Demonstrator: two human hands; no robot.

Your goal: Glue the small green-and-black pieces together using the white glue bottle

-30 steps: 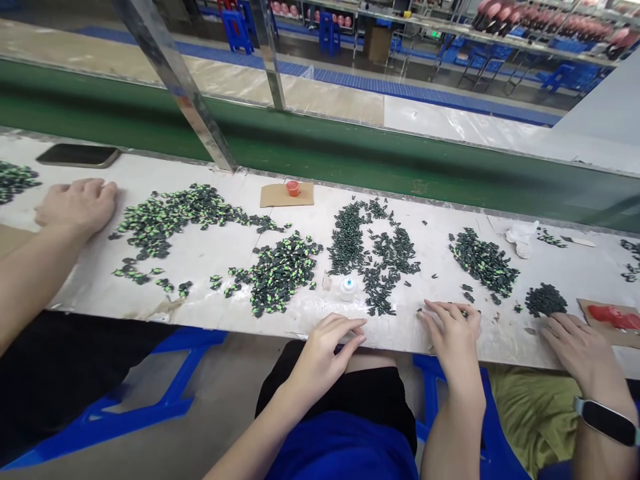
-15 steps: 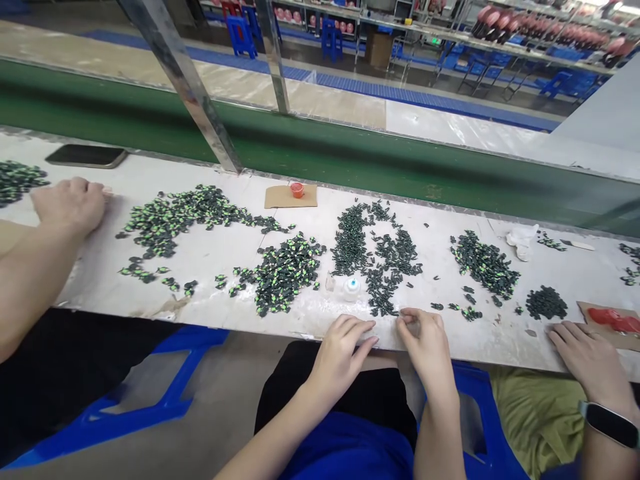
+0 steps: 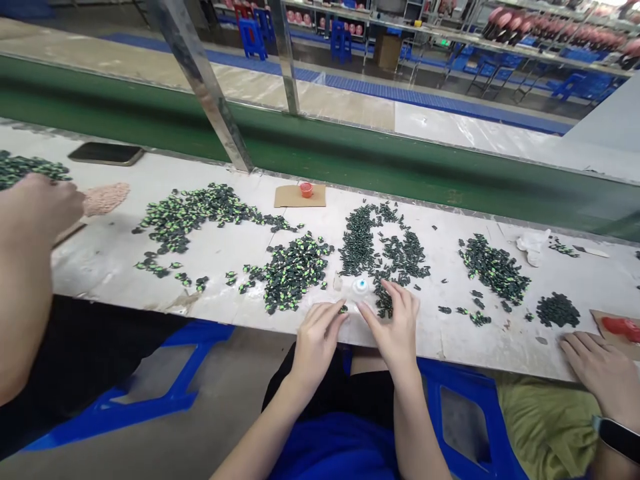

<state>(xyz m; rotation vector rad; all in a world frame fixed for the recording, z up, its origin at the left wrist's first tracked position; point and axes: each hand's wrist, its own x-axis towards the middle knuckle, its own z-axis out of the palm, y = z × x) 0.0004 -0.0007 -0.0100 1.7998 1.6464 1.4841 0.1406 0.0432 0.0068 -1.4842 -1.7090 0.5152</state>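
Observation:
My left hand lies at the table's near edge with its fingers stretched out; the fingertips touch a small green-and-black piece. My right hand is just to its right, fingers spread flat over the near end of a heap of dark pieces. A small clear bottle with a white cap stands just beyond the gap between the two hands. A heap of green-and-black pieces lies left of the bottle. I see nothing gripped in either hand.
More heaps lie at the left and right. A cardboard scrap bears a red cap. One co-worker's hand is at far left near a phone; another co-worker's hand is at far right. A green conveyor belt runs behind.
My right hand has moved left from the loose pieces at the right to the dark heap beside my left hand. The left co-worker's hand has pulled back, uncovering a pinkish pile.

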